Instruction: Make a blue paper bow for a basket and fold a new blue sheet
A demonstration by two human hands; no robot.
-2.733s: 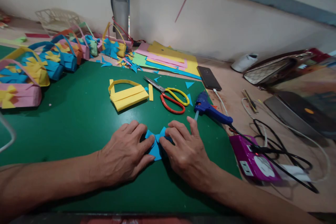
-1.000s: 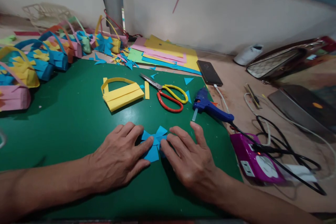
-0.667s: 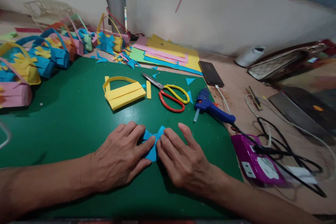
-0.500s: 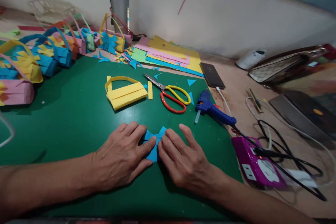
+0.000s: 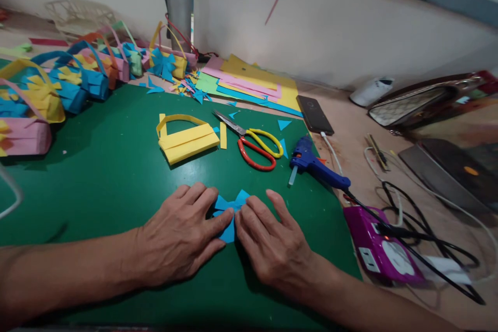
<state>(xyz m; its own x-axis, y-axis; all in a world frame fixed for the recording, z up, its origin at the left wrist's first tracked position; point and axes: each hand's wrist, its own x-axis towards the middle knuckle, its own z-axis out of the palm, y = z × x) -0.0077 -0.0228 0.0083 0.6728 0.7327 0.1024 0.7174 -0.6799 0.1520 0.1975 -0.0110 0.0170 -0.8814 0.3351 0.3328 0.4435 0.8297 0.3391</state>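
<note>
Both my hands are on a small blue cut-paper flower (image 5: 229,231) lying on the green table mat (image 5: 116,192). My left hand (image 5: 187,231) presses its left side with the thumb and fingers. On the right side, my right hand (image 5: 270,238) holds the paper with bent fingers, one finger raised. Parts of the flower are hidden under my fingertips. Beyond my hands sits a yellow paper handbag (image 5: 189,143) with a thin arched handle. To its right lie a short yellow strip (image 5: 223,135) and scissors (image 5: 249,137) with one red and one yellow handle loop.
A blue glue gun (image 5: 315,163) lies at the mat's right, its cord running to a purple power box (image 5: 379,249). Behind are a phone (image 5: 314,114), paper sheets (image 5: 288,88) and blue scraps (image 5: 198,95). Several finished paper bags (image 5: 93,83) line the back left.
My hands keep almost the same hold on the blue paper flower. The whole view has shifted very slightly; nothing else has visibly moved.
</note>
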